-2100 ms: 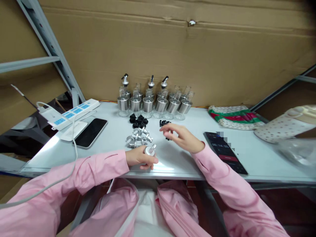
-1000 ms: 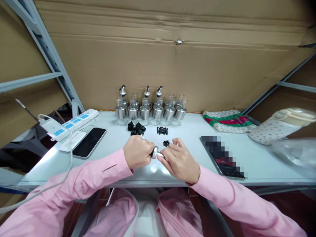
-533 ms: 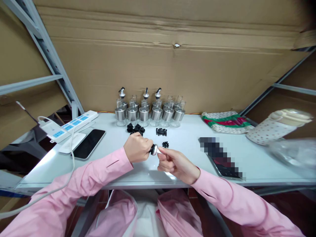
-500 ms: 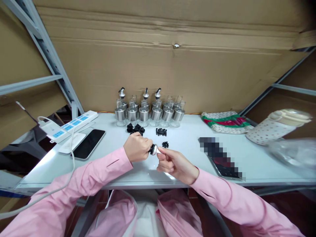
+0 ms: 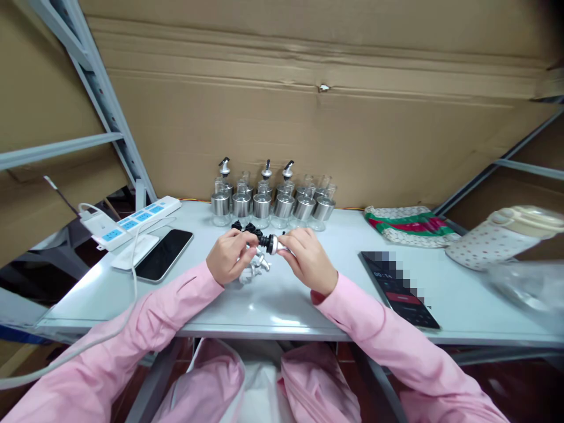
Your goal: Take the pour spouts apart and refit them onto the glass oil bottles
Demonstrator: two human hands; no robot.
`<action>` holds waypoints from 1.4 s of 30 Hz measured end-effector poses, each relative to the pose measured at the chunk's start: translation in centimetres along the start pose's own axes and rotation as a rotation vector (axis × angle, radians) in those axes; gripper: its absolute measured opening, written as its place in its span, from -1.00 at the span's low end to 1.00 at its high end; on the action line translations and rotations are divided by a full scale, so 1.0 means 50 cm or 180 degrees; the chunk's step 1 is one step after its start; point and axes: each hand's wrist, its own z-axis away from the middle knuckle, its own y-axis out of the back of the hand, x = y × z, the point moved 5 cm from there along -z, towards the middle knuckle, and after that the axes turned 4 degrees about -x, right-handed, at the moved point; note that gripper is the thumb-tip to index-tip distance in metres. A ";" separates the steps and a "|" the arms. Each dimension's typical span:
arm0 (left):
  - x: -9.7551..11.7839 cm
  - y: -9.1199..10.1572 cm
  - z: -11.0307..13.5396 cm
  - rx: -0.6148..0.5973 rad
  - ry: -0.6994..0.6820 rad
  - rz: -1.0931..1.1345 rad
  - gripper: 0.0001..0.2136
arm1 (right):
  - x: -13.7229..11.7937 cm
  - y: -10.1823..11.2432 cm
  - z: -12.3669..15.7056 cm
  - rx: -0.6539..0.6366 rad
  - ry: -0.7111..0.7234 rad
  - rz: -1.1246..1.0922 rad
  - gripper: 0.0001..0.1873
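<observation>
"Across the glossy pale tabletop (image 5: 273, 311), what stands?"

"Steel-sleeved glass bottles (image 5: 262, 207), in rows at the back."

"And what changed?"

"The left hand (image 5: 227, 257) has loosened from a fist to a fingertip grip on a ribbed black stopper (image 5: 265, 241), exposing it; the right hand (image 5: 311, 258) pinches its smooth silver spout (image 5: 275, 244). They look joined, held between the hands."

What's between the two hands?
Head view: a pourer, black ribbed end toward the left hand, silver end at the right hand. Loose silver spouts also show in the gap, nearer the left hand.
</observation>
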 end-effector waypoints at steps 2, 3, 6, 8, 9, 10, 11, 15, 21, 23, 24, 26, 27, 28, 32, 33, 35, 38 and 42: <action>-0.005 -0.001 0.001 0.0120 0.0048 -0.0097 -0.86 | 0.008 -0.009 -0.009 0.0118 0.0245 0.0247 -0.71; -0.007 -0.001 0.002 0.0181 0.0092 -0.0126 -0.87 | 0.011 -0.013 -0.010 0.0155 0.0351 0.0301 -0.72; -0.010 -0.001 0.004 0.0274 0.0085 -0.0172 -0.86 | 0.013 -0.020 -0.004 0.0242 0.0659 0.0376 -0.75; -0.008 -0.006 0.004 0.0165 -0.0030 -0.0208 -0.82 | 0.012 -0.021 0.003 0.0298 0.0748 0.0477 -0.76; -0.007 -0.009 0.004 0.0072 -0.0097 -0.0233 -0.79 | 0.012 -0.021 0.006 0.0325 0.0742 0.0560 -0.77; -0.005 -0.013 0.004 -0.0014 -0.0166 -0.0251 -0.76 | 0.012 -0.020 0.008 0.0354 0.0724 0.0653 -0.78; -0.003 -0.016 0.005 -0.0079 -0.0231 -0.0264 -0.73 | 0.010 -0.019 0.009 0.0381 0.0720 0.0741 -0.79; 0.005 -0.021 0.006 -0.0143 -0.0396 -0.0315 -0.64 | 0.005 -0.017 0.009 0.0400 0.0780 0.0899 -0.82; 0.002 -0.028 0.005 -0.0312 -0.0219 -0.0565 -0.62 | 0.016 -0.026 0.014 0.0192 0.0617 0.0665 -0.83; 0.001 -0.032 0.005 -0.0348 -0.0220 -0.0626 -0.67 | 0.017 -0.023 0.017 0.0259 0.0631 0.0620 -0.82; 0.000 -0.033 0.005 -0.0337 -0.0239 -0.0634 -0.69 | 0.017 -0.020 0.017 0.0298 0.0652 0.0640 -0.82; -0.001 -0.033 0.005 -0.0276 -0.0263 -0.0640 -0.74 | 0.014 -0.015 0.017 0.0373 0.0727 0.0685 -0.82; -0.001 -0.033 0.005 -0.0240 -0.0260 -0.0645 -0.76 | 0.011 -0.012 0.017 0.0411 0.0777 0.0702 -0.82; -0.002 -0.032 0.005 -0.0216 -0.0255 -0.0648 -0.77 | 0.009 -0.010 0.016 0.0443 0.0822 0.0721 -0.83; -0.002 -0.033 0.005 -0.0190 -0.0261 -0.0647 -0.78 | 0.001 -0.005 0.012 0.0641 0.0964 0.0785 -0.87; -0.002 -0.033 0.005 -0.0186 -0.0274 -0.0653 -0.78 | 0.001 -0.005 0.012 0.0688 0.0991 0.0765 -0.88; 0.000 -0.034 0.005 -0.0163 -0.0338 -0.0694 -0.79 | 0.003 -0.008 0.010 0.0710 0.0975 0.0653 -0.89; 0.002 -0.035 0.006 -0.0148 -0.0511 -0.0785 -0.80 | 0.006 -0.018 0.007 0.0492 0.0882 0.0422 -0.82; 0.002 -0.035 0.004 -0.0198 -0.0742 -0.0936 -0.75 | 0.001 -0.025 0.001 0.0041 0.0641 -0.0212 -0.65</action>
